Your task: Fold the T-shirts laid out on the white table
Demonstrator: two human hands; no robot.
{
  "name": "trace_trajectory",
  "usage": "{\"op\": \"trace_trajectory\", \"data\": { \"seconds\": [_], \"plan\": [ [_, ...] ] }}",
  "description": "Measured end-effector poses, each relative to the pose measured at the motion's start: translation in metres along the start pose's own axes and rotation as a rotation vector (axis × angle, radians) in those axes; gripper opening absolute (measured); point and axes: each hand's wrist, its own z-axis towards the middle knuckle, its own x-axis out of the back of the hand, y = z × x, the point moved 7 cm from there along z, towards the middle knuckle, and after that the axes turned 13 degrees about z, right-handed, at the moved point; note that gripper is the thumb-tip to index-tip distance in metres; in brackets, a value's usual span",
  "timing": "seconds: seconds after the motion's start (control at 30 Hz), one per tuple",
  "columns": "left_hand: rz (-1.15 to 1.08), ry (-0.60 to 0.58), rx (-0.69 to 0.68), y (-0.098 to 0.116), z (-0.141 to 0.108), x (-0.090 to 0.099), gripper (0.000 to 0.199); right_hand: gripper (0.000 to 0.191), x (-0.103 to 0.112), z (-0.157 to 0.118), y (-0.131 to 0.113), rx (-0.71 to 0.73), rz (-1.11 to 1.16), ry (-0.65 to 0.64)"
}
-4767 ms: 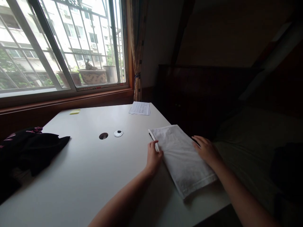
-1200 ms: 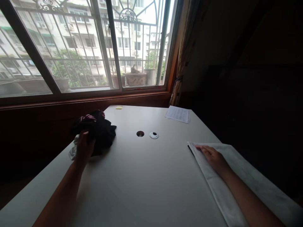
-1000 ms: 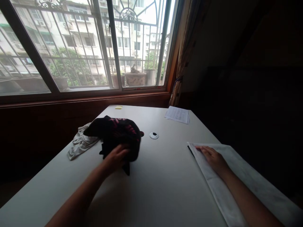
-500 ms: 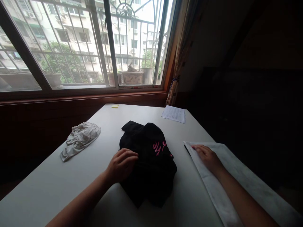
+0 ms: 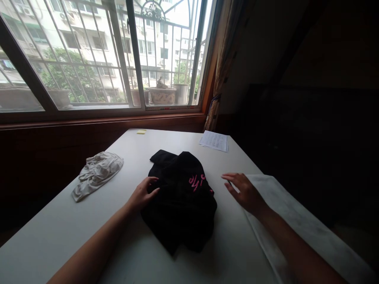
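A crumpled black garment (image 5: 180,213) with pink lettering lies in the middle of the white table (image 5: 118,236). My left hand (image 5: 144,194) is at its left edge, thumb and fingers apart, with no cloth visibly gripped. Over the table to the right of the garment is my right hand (image 5: 244,193), fingers spread and nothing in them. Beneath and beyond my right forearm lies a flat white, faintly mottled cloth or sheet (image 5: 299,213); the forearm hides part of it.
A rumpled pale garment (image 5: 99,171) rests at the table's left edge. Printed papers (image 5: 213,141) and a yellow sticky note (image 5: 141,131) lie at the far end. Behind stand a barred window (image 5: 97,59) and a tied curtain (image 5: 213,106).
My right hand has left the edge of the white sheet and moved left toward the black garment. My left hand has drawn back slightly to the left, its thumb and fingers now parted.
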Motion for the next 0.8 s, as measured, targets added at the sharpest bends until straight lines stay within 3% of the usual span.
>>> {"op": "trace_trajectory", "data": {
  "seconds": [0.07, 0.13, 0.2, 0.27, 0.37, 0.57, 0.67, 0.73, 0.8],
  "plan": [
    [-0.096, -0.028, -0.005, 0.004, -0.001, -0.001, 0.038, 0.036, -0.024, 0.010, -0.051, 0.050, 0.113, -0.155],
    [-0.202, -0.066, 0.009, 0.007, -0.001, -0.002, 0.041, 0.059, -0.052, 0.014, -0.095, 0.109, 0.181, -0.303],
    [-0.304, -0.081, 0.048, 0.007, -0.001, -0.001, 0.041, 0.068, -0.076, 0.014, -0.120, 0.111, 0.177, -0.402],
    [-0.398, -0.044, 0.110, 0.004, -0.001, 0.004, 0.039, 0.054, -0.092, 0.012, -0.127, 0.056, 0.130, -0.458],
    [-0.549, 0.065, 0.206, -0.003, 0.000, 0.015, 0.035, 0.031, -0.092, 0.007, -0.119, -0.077, 0.126, -0.475],
    [-0.891, 0.180, 0.237, -0.001, -0.001, 0.037, 0.039, 0.022, -0.066, -0.014, -0.118, -0.294, 0.611, -0.465],
    [-0.989, 0.132, 0.247, 0.001, -0.001, 0.039, 0.037, 0.020, -0.060, -0.022, -0.105, -0.388, 0.811, -0.310],
    [-0.999, 0.109, 0.269, -0.003, -0.001, 0.038, 0.032, 0.024, -0.049, -0.026, -0.080, -0.487, 0.849, -0.009],
    [-0.989, 0.120, 0.298, -0.010, -0.001, 0.036, 0.030, 0.027, -0.031, -0.037, -0.051, -0.572, 0.830, 0.390]
  ]
}}
